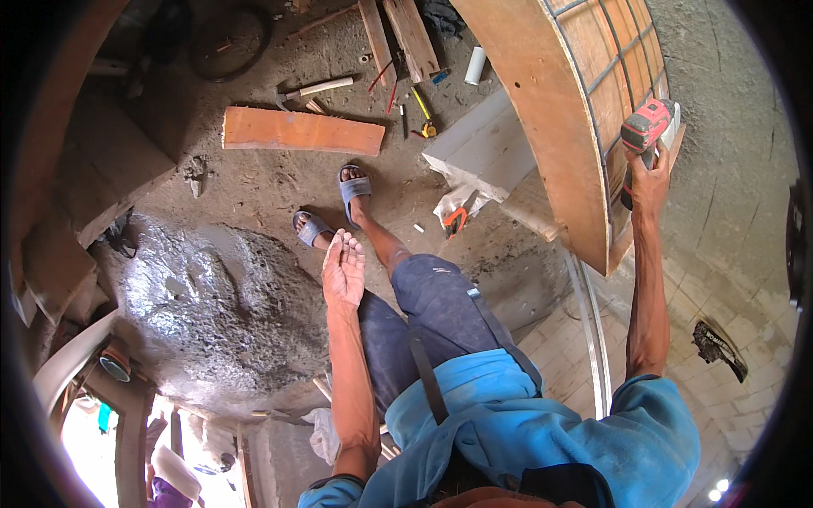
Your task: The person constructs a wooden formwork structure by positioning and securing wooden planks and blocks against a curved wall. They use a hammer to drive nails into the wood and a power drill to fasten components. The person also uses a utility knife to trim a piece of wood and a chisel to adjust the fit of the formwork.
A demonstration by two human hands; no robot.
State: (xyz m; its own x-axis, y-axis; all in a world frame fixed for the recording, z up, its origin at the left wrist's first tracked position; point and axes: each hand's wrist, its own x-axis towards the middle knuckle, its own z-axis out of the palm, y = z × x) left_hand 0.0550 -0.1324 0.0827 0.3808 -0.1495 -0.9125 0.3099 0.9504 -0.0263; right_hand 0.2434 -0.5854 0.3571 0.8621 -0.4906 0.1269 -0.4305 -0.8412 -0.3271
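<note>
My right hand (648, 182) is wrapped round the grip of a red and black cordless drill (650, 124), raised at the right. The drill is beside the end of a curved wooden form (542, 93), which has a grid of dark rods (611, 57) along its side. What the drill's tip touches, if anything, is hidden. Off to the left, my left hand (344, 269) is in the air above my legs, palm up. Its fingers are stretched out, and it appears to hold nothing.
Wet mortar (229, 296) is heaped on the left. On the floor lie a curved board (303, 131), a hammer (318, 88), a yellow tape measure (427, 129), an orange-handled saw (457, 220) and planks (411, 38). A metal straightedge (591, 330) stands at my right. Another person (174, 474) is at lower left.
</note>
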